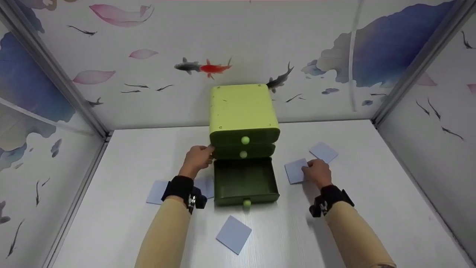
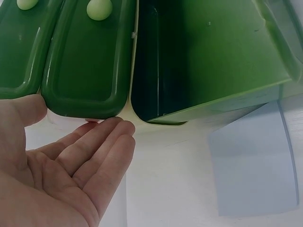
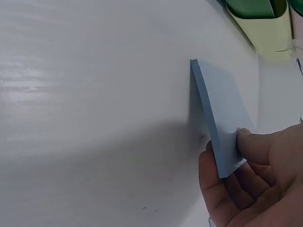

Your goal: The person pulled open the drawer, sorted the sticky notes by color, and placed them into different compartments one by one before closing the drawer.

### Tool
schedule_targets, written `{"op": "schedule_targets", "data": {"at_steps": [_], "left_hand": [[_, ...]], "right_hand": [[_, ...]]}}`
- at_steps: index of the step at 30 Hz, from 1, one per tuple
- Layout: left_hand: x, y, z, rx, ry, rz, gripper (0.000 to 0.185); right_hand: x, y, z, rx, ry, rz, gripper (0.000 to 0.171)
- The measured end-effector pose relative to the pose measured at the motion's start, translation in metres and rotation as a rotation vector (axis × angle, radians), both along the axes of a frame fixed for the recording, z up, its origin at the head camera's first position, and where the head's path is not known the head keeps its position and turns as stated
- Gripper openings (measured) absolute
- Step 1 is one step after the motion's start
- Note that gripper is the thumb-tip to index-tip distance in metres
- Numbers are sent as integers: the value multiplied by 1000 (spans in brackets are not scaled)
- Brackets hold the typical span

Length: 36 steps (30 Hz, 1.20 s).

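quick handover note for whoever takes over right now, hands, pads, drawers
Left hand: open, fingers against the left side of the green drawer unit.
Right hand: pinching a blue square pad, one edge lifted off the table.
Bottom drawer: pulled out, looks empty; the upper two closed.
Done: drawer open.
Left: no pad in the drawer yet; the others lie on the table.

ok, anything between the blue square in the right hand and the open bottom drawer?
Nothing visible. The right hand pinches the blue square just right of the open bottom drawer, with only bare table between them. The left hand rests against the cabinet's far side.
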<state>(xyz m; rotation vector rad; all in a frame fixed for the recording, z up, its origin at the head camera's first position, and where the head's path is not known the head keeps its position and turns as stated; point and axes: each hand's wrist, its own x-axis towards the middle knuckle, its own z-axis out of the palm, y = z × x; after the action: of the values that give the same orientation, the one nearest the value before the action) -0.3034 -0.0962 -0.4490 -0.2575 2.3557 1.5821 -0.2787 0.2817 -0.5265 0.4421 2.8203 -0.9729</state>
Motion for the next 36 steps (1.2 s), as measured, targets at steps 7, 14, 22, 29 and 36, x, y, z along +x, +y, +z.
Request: {"op": "schedule_targets", "data": {"at_steps": [7,14,22,29,36], "left_hand": [[2,0,1,-6,4,-11,49],[1,0,-1,-29,3,-13,54],[0,1,0,-26,1,-1,52],[0,1,0,-55,15,-13,52],[2,1,0,-63,27,-11,47]], "right_hand": [[1,3,14,-46,-2,25,43],[-1,2,33,-18,32,68,38],[-3,-11,61,28,69,187,33],[-4,-28,83,51,65,276,31],[1,-53,94,78,149,386,24]]}}
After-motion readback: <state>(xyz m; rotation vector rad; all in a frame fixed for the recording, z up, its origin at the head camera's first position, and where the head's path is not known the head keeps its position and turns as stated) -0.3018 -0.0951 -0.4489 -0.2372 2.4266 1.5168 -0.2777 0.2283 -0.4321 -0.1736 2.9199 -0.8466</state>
